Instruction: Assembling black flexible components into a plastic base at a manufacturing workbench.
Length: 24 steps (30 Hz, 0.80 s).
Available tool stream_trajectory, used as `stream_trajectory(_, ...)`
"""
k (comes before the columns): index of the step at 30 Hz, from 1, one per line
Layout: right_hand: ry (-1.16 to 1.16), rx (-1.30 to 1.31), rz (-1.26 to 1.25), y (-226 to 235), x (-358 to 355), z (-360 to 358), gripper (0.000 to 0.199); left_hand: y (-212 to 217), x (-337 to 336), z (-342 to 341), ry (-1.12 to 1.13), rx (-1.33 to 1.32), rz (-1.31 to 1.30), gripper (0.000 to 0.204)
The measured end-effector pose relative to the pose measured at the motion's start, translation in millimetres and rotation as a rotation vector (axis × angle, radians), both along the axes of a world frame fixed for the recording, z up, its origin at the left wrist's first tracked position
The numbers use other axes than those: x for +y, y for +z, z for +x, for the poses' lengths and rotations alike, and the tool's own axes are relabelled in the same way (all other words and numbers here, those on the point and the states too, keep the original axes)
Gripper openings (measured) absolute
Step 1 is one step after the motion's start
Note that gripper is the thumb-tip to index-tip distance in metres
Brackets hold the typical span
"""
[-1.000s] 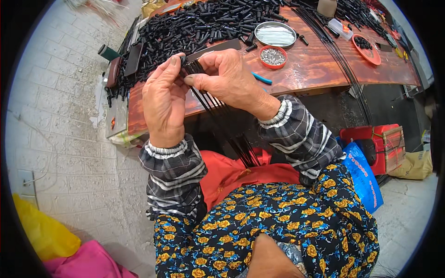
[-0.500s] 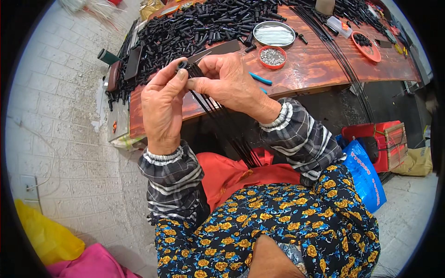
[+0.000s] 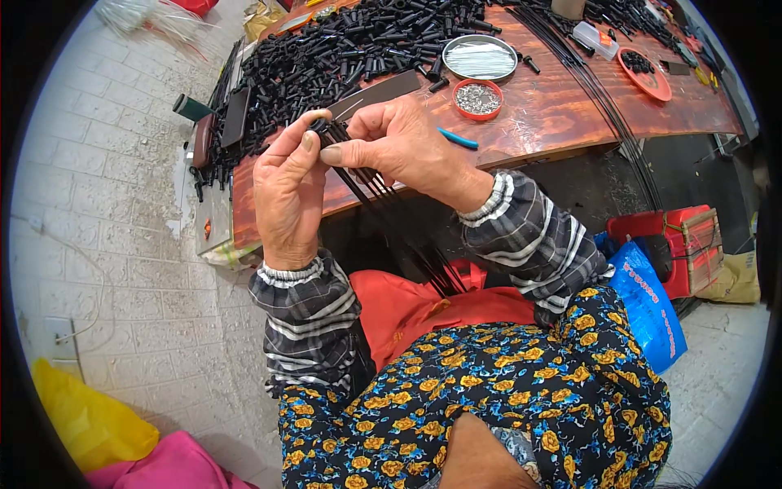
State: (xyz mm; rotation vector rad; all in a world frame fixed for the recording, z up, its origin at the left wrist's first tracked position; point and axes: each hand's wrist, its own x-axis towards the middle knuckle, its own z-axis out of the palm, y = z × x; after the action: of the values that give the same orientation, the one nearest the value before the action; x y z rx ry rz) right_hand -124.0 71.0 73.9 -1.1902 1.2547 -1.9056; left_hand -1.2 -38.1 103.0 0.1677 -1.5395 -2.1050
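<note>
Thumb and curled index finger of my left hand (image 3: 285,191) are closed on the small black round end at the top of a bundle of thin black rods (image 3: 407,236). The rods slope down from my hands toward the red cloth (image 3: 391,306) over my lap. My right hand (image 3: 407,155) is closed beside it, its thumb against the rod tops near the left thumb. What lies between the right fingertips is hidden. A thin pale strip shows just above the right fingers; I cannot tell whether it is held.
A wooden table (image 3: 562,114) carries a large pile of black tubular parts (image 3: 342,57). On it also are a round tin of white strips (image 3: 481,59), a red dish of small metal pieces (image 3: 477,99), blue-handled pliers (image 3: 458,138) and long black rods (image 3: 590,98). A red stool (image 3: 680,253) stands at right.
My left index finger has curled further over the round end, covering more of it. The right thumb has shifted slightly along the rod tops. The view has moved a little.
</note>
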Motion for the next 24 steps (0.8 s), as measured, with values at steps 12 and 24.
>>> stream_trajectory(12,0.253,-0.184,0.079,2.9,2.9,1.3,0.031,-8.2,-3.1,14.0,-0.108,0.140,0.021,0.033)
stream_trajectory(24,0.283,-0.111,0.068,5.4,15.3,5.6,0.025,-6.7,2.9,23.3,-0.035,0.156,-0.042,0.034)
